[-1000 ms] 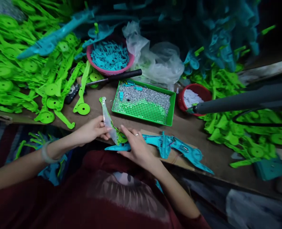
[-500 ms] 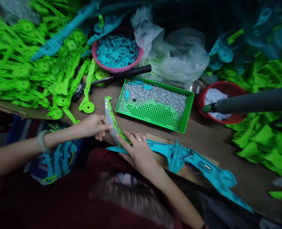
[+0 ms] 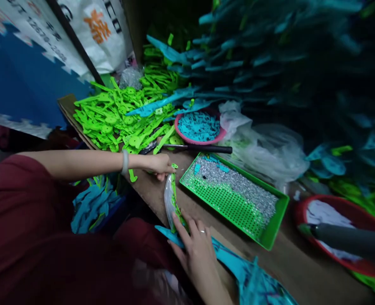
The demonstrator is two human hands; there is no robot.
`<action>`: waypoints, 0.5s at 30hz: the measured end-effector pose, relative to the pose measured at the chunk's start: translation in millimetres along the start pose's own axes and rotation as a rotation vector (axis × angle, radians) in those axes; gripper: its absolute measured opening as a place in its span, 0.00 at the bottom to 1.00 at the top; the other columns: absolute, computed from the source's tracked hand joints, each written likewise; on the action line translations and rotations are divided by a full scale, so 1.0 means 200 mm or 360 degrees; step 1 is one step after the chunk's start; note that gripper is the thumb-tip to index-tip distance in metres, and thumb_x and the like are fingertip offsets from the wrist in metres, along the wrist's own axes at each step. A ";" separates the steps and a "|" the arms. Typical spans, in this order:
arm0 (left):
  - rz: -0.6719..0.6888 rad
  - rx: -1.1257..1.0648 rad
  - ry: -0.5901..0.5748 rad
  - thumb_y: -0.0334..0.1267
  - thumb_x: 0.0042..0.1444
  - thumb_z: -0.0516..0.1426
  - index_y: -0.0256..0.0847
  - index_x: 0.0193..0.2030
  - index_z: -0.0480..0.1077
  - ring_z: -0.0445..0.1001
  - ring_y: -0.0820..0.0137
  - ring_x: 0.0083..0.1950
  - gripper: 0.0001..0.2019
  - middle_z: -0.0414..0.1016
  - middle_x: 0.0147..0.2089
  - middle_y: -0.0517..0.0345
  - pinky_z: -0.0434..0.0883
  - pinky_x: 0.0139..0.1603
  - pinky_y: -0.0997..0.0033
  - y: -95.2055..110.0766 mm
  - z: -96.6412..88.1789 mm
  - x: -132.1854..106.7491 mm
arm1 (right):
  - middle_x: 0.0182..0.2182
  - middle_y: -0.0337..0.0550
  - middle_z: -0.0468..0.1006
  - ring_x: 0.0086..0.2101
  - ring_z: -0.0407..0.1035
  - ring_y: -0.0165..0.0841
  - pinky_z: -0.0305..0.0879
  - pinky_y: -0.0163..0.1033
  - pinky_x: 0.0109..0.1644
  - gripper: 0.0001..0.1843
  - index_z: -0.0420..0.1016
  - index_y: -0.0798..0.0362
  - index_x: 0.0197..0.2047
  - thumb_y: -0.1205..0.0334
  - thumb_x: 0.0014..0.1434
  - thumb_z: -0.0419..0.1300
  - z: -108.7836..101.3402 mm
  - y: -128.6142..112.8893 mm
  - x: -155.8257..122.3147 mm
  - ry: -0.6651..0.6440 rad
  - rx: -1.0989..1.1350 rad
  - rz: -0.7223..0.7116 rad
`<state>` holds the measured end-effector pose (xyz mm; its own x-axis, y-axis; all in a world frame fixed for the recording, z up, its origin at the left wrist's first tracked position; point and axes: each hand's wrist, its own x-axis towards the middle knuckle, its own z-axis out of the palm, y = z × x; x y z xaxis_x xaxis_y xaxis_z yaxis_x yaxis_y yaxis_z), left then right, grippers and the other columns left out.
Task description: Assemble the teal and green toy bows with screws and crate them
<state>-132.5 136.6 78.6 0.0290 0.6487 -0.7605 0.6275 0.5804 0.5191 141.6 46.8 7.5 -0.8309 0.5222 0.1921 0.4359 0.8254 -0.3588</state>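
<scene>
Left hand (image 3: 162,164) seemingly pinches a green strip (image 3: 174,192); right hand (image 3: 196,245) partly covers a blue piece (image 3: 228,259), its grip hidden

Left hand (image 3: 161,165) now at green piece's (image 3: 174,192) far tip.

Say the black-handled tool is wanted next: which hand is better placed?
Left, I'd say. The left hand, at the upper end of the green piece, looks nearer the black-handled tool. The right hand is farther off, over the lower end and the blue part.
</scene>
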 end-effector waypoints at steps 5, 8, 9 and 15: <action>0.0204 0.0250 0.0421 0.48 0.65 0.52 0.37 0.35 0.73 0.69 0.75 0.20 0.17 0.77 0.24 0.58 0.65 0.27 0.76 0.05 -0.28 -0.27 | 0.55 0.53 0.73 0.49 0.66 0.48 0.68 0.51 0.46 0.32 0.62 0.48 0.67 0.60 0.61 0.61 0.02 0.02 0.00 0.0060 0.0020 -0.0050; 0.0154 0.0770 0.0762 0.45 0.66 0.49 0.37 0.37 0.74 0.72 0.73 0.24 0.17 0.78 0.28 0.57 0.66 0.31 0.74 -0.02 -0.40 -0.39 | 0.55 0.53 0.73 0.48 0.66 0.48 0.69 0.51 0.45 0.33 0.61 0.47 0.68 0.59 0.60 0.62 0.02 0.03 0.00 0.0057 0.0043 -0.0081; 0.0104 0.0929 0.0758 0.44 0.66 0.50 0.36 0.36 0.74 0.73 0.71 0.26 0.17 0.78 0.29 0.55 0.66 0.32 0.73 -0.05 -0.40 -0.41 | 0.55 0.53 0.73 0.47 0.66 0.48 0.69 0.51 0.44 0.33 0.60 0.47 0.68 0.58 0.61 0.62 0.02 0.03 0.00 0.0052 0.0042 -0.0081; 0.0074 0.1035 0.0797 0.39 0.62 0.55 0.36 0.44 0.75 0.78 0.61 0.40 0.11 0.78 0.42 0.47 0.70 0.40 0.67 -0.27 -0.06 -0.44 | 0.54 0.53 0.73 0.47 0.67 0.47 0.70 0.50 0.45 0.35 0.57 0.45 0.70 0.57 0.62 0.61 0.01 0.03 -0.01 0.0012 0.0079 -0.0065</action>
<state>-178.4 54.2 122.8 -0.1877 0.8971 -0.3999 0.9642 0.2460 0.0992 144.6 50.5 4.4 -0.8450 0.4900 0.2142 0.3836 0.8345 -0.3955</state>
